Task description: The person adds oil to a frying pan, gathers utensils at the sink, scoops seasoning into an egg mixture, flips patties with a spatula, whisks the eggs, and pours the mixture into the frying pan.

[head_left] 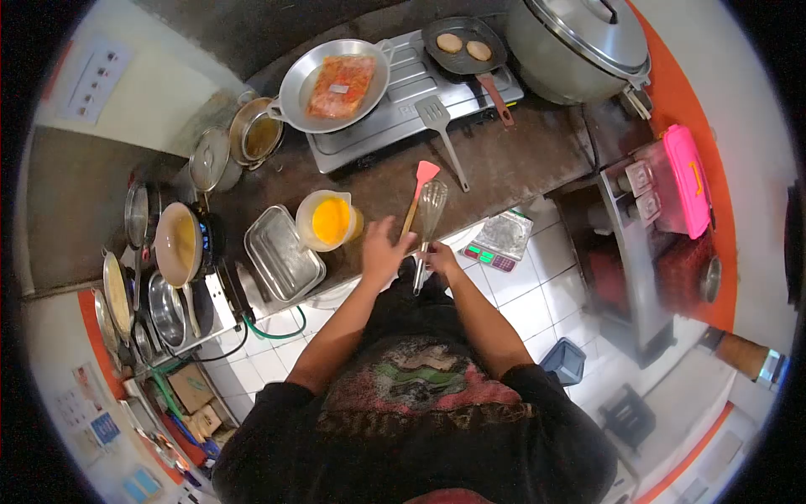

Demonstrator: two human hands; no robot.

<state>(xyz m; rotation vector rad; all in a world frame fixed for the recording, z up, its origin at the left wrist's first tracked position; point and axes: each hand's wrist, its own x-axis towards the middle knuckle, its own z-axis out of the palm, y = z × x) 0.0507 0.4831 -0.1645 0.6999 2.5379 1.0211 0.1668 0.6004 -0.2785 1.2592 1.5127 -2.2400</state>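
My right hand (438, 259) is closed around the handle of a wire whisk (432, 204), whose wires point away from me over the counter edge. My left hand (386, 252) has its fingers spread, close to the wooden handle of a spatula with a pink head (426, 171); whether it touches that handle I cannot tell. Just left of this hand stands a jug of yellow liquid (332, 220), apparently beaten egg. Beside the jug is a rectangular metal tray (284, 252). A grey slotted turner (437, 118) lies farther back, partly on the stove.
On the gas stove (403, 101) are a wide pan with a packaged red block (340, 86) and a square pan with two round patties (463, 47). A large lidded pot (575, 50) stands at right. At left is a frying pan (178, 244). A scale (499, 239) sits below the counter edge.
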